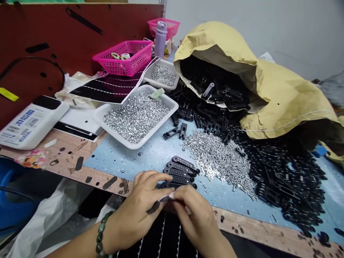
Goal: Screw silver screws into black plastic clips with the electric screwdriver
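Observation:
My left hand point(141, 206), with a green bead bracelet point(100, 233) at the wrist, is closed on a small dark strip point(163, 198) with a pale end. The fingers of my right hand point(197, 211) pinch that pale end. Just beyond my fingertips, several black perforated plastic arms point(182, 166) lie side by side on the blue mat point(150, 157). Below my hands is a black sheet point(153, 238) with white scalloped lines. My fingers partly hide the strip and the nearest arm.
A white tray point(134, 143) holds small metal nuts; a smaller tray point(174, 80) holds screws. Loose metal hardware point(217, 159) and black plastic parts point(290, 182) are heaped at right. Behind are a yellow sack point(220, 36), a pink basket point(123, 61) and a purple bottle point(160, 39).

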Available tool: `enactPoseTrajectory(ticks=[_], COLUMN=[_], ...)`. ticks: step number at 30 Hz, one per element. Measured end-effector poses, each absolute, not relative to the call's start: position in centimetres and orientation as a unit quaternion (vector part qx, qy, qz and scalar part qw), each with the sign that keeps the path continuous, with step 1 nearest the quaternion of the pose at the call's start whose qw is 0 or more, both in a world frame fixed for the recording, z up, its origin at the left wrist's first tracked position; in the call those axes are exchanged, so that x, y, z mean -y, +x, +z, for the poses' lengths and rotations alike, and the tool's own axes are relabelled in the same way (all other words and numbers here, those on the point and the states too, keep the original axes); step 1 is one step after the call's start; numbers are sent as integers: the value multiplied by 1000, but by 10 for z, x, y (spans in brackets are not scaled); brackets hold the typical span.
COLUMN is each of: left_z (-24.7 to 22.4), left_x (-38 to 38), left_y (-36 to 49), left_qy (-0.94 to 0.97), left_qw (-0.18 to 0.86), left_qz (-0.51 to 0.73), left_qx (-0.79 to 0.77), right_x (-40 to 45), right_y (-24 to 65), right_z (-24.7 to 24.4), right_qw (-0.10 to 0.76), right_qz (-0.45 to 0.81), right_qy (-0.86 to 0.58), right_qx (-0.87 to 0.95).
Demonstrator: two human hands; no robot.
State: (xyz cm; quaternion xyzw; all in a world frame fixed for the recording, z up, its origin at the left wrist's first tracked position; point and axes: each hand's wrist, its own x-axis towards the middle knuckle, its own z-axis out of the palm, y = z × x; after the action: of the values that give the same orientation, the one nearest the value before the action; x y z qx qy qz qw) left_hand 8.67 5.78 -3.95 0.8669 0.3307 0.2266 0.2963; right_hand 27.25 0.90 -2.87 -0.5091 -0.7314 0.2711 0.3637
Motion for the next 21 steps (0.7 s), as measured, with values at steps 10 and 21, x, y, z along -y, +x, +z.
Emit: enactPoseTrajectory(ticks=[10,21], left_z=[-60,-52], left_x=[-65,-69], left_y=[87,91], left_qy=[898,909], left_qw=[172,148], left_qz=[250,247], left_qx=[-319,-302], right_x=[-29,-34], right_y=[286,283], right_z=[-55,-55], right_qw=[458,446], right_qz=[441,448], right_qy=[-660,-672], right_qx=[400,387])
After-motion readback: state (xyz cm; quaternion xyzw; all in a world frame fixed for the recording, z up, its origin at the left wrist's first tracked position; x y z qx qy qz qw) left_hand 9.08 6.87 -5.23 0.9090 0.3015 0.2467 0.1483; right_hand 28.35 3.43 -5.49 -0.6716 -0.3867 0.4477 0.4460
